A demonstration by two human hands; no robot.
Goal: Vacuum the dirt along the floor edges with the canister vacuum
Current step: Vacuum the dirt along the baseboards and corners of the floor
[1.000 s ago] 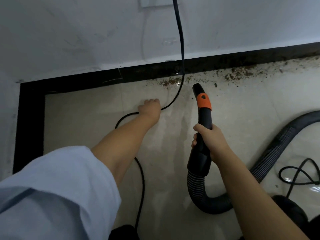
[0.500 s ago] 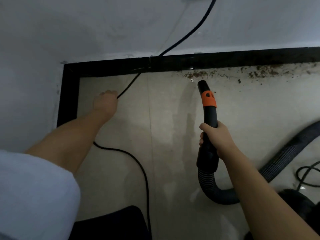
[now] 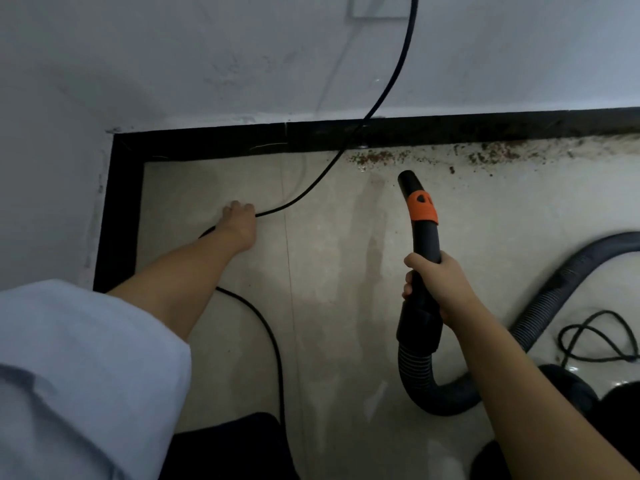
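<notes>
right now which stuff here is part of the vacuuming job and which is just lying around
Job:
- vacuum nozzle, gripped by right hand
- ribbed hose
- dirt along the black floor edge
- power cord, held by left hand

Lying about:
- looped cable
- wall socket

The left hand [image 3: 239, 223], gripping the black power cord [image 3: 311, 188], now sits further right of the corner than half a second ago, the cord bowing again, while the wall socket [image 3: 379, 6] comes back into view
</notes>
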